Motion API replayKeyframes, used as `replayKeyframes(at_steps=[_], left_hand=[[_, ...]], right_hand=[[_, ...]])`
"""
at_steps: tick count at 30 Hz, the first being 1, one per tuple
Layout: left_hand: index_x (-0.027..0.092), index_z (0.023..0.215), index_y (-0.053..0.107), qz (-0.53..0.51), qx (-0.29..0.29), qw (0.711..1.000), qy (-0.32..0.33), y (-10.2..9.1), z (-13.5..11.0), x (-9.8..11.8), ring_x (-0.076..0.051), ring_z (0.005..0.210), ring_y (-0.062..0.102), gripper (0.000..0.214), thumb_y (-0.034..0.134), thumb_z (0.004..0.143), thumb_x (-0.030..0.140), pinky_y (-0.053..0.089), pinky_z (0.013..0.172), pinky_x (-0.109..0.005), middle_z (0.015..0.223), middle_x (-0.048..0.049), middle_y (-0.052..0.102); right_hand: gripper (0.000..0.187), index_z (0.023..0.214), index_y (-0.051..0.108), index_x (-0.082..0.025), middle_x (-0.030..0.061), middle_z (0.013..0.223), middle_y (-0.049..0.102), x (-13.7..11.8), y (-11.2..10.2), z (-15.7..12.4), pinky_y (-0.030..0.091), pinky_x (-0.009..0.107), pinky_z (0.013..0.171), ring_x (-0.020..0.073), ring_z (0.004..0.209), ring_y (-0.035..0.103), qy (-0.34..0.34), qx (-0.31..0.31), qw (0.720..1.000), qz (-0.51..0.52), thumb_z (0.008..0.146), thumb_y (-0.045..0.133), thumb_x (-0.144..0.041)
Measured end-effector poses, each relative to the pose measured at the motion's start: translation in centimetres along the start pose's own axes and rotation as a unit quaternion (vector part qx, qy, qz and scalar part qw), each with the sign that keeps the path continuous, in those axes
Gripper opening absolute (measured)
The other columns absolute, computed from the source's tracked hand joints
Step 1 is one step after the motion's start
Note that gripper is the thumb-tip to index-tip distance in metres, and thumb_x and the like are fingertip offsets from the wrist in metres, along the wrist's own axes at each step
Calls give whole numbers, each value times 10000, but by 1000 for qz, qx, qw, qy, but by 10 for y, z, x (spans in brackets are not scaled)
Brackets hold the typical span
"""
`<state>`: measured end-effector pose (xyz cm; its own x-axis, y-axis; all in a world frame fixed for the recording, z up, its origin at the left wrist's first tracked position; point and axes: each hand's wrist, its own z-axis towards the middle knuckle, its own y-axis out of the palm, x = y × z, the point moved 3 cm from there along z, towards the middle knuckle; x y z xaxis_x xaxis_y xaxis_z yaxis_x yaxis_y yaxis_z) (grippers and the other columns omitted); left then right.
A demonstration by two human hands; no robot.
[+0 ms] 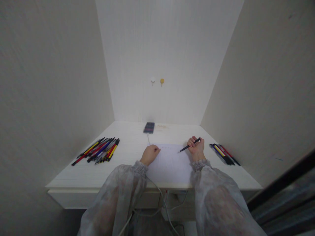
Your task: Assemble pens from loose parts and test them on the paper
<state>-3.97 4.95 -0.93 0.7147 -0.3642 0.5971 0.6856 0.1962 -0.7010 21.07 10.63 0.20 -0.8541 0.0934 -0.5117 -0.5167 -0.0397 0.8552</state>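
1. The right hand (196, 147) pinches a black pen (190, 145) in curled fingers. The pen slants down to the left, its tip over the paper's (169, 164) upper right part.
2. The left hand (149, 154) is curled in a loose fist and rests on the paper's upper left corner, well apart from the pen.
3. The paper lies on the desk (128, 134) between both hands, reaching the near edge.
4. A big pile of pens (98, 150) lies far left, and a small pile (223, 154) lies just right of the right hand.
5. A dark box (149, 127) sits at the back, with bare desk between it and the paper.
6. Walls close in on the left, back and right.
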Motion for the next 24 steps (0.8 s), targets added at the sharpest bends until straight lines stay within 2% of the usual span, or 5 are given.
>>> replayKeyframes(at_steps=[12, 15, 17, 20, 24], left_hand=[[134, 711, 646, 33, -21, 999, -7, 0, 1, 0, -124, 655, 532, 240, 467, 769, 283, 366, 619, -228, 698, -45, 620], [134, 725, 647, 36, -24, 999, -10, 0, 1, 1, -127, 666, 538, 250, 461, 772, 293, 367, 622, -229, 710, -48, 624], [134, 733, 648, 34, -27, 999, -11, 0, 1, 1, -130, 670, 542, 253, 458, 773, 295, 369, 628, -232, 715, -49, 626], [134, 741, 650, 30, -30, 999, -12, 0, 1, 1, -132, 672, 542, 253, 457, 772, 295, 371, 633, -235, 717, -50, 626], [135, 738, 650, 36, -25, 999, -15, 0, 0, 2, -132, 668, 539, 250, 458, 768, 293, 371, 623, -235, 716, -49, 625]], right_hand=[[379, 592, 469, -179, -65, 414, 321, 0, -1, 1, 206, 168, 263, 40, 275, 231, 11, -6, 1000, 11, 777, 285, -453], [423, 554, 434, -179, -35, 467, 406, -1, 2, 1, 234, 162, 272, 29, 298, 267, -5, 3, 1000, 26, 763, 325, -531], [381, 508, 382, -176, -7, 529, 481, -1, 5, 1, 259, 153, 288, 14, 315, 288, -13, 17, 999, 26, 760, 427, -458], [326, 476, 337, -173, 4, 559, 532, 0, 5, 2, 376, 162, 390, 33, 395, 427, -34, 61, 997, 22, 757, 476, -262], [254, 587, 479, -179, 39, 669, 608, 8, 7, 5, 473, 301, 597, 141, 671, 589, 11, 52, 998, -23, 776, 408, -334]])
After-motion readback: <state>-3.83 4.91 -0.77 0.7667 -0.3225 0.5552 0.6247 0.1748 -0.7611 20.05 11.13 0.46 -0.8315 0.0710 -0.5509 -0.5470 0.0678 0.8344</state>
